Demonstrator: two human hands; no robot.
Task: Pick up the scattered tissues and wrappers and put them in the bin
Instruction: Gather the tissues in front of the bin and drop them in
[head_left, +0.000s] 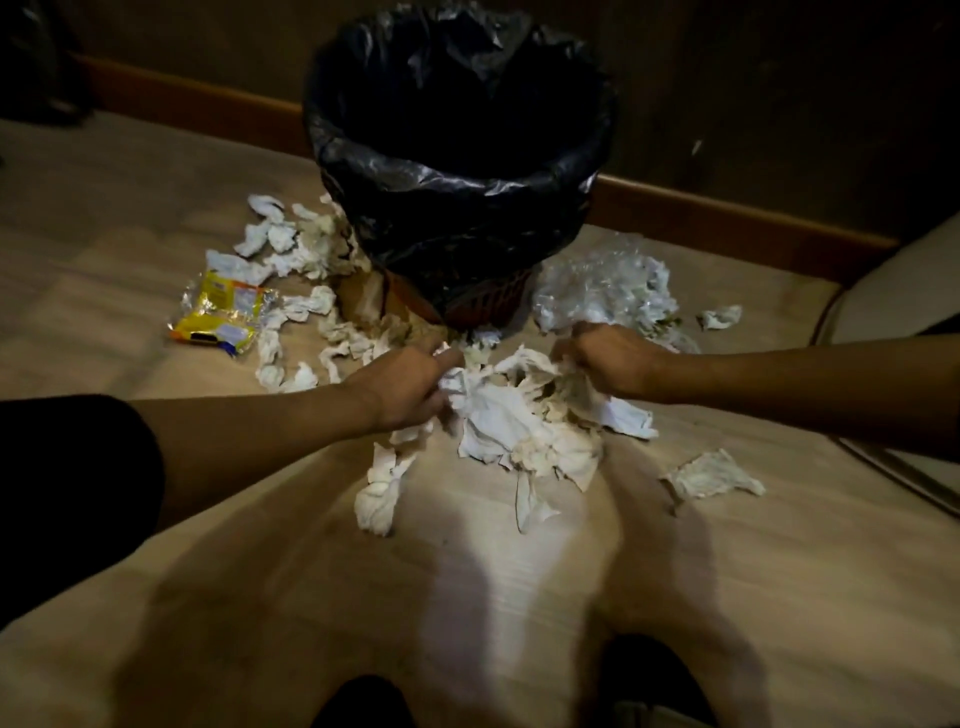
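A bin (462, 228) lined with a black bag stands on the floor by the wall. In front of it lies a pile of crumpled white tissues (524, 421). My left hand (410, 387) grips the pile's left side, and my right hand (610, 364) grips its right side. More tissues (291, 244) lie left of the bin, with a yellow wrapper (223, 317) beside them. A clear crinkled plastic wrapper (597, 286) lies right of the bin. Single tissues sit at the right (711, 475) and far right (719, 316), and a twisted tissue (382, 488) trails toward me.
A wooden skirting board (727, 218) runs along the dark wall behind the bin. A pale furniture edge (893, 291) stands at the right. My dark shoes (649, 680) show at the bottom, on the light wood-pattern floor (260, 597).
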